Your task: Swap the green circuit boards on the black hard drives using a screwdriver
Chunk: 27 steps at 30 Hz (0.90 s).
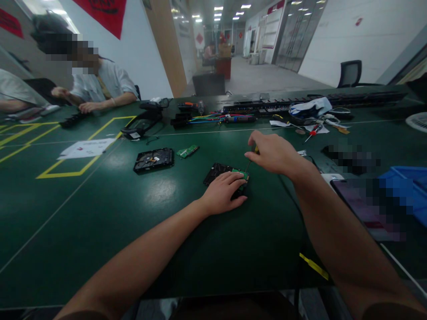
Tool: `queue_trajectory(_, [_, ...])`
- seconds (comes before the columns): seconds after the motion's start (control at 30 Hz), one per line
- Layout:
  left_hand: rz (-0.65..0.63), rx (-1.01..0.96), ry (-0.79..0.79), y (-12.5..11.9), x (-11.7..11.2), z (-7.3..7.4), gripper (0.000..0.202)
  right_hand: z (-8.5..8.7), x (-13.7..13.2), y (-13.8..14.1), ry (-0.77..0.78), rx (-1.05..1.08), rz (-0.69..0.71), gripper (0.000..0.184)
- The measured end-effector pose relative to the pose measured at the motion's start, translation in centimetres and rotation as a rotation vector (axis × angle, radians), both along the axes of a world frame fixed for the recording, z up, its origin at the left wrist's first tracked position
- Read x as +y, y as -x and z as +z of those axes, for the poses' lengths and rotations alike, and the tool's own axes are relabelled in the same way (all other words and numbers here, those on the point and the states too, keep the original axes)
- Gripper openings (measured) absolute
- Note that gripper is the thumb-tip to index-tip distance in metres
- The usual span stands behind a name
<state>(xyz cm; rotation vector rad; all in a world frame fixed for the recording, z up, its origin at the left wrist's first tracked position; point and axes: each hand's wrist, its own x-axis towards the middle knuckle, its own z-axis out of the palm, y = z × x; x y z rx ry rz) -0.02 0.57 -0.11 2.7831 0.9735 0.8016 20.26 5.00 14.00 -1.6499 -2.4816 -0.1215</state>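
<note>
My left hand [224, 192] lies flat, fingers together, on a black hard drive [216, 172] with a green circuit board [240, 173] on the green table [100, 213]. My right hand [271, 153] is closed around a thin screwdriver [249, 163] with a yellow handle, its tip pointing down at the circuit board. A second black hard drive [154, 159] lies further left, with a loose green circuit board [187, 151] beside it.
Cables and tools [216, 118], a red screwdriver [312, 131] and a white cloth [310, 107] lie at the back. A phone [360, 200] and blue tray [405, 184] sit right. Another person [96, 84] sits far left near papers [86, 147].
</note>
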Motion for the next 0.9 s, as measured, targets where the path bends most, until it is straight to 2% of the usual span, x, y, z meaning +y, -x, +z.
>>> queue_trajectory(0.13, [-0.002, 0.001, 0.008, 0.02, -0.01, 0.01, 0.051, 0.13, -0.07, -0.11, 0.005, -0.006, 0.005, 0.031])
queue_trajectory(0.27, [-0.002, -0.006, 0.013, 0.09, -0.08, 0.13, 0.05, 0.28, -0.02, -0.53, 0.06, 0.064, 0.114, 0.026])
queue_trajectory(0.37, [-0.002, 0.001, 0.01, 0.09, -0.11, 0.21, 0.051, 0.29, 0.02, -0.73, 0.087, 0.109, 0.181, 0.033])
queue_trajectory(0.47, [0.0, 0.007, 0.01, 0.03, -0.1, 0.21, 0.051, 0.24, -0.08, -0.57, 0.096, 0.124, 0.161, 0.042])
queue_trajectory(0.67, [0.003, 0.016, 0.007, 0.01, -0.05, 0.14, 0.05, 0.36, -0.23, -0.37, 0.043, 0.057, 0.01, 0.039])
queue_trajectory(0.8, [-0.004, 0.016, 0.009, 0.05, -0.09, 0.28, 0.05, 0.56, -0.1, -0.7, 0.063, 0.059, 0.07, 0.029])
queue_trajectory(0.9, [-0.001, 0.011, 0.008, 0.04, -0.11, 0.33, 0.05, 0.62, -0.09, -0.68, 0.1, 0.112, 0.152, 0.033])
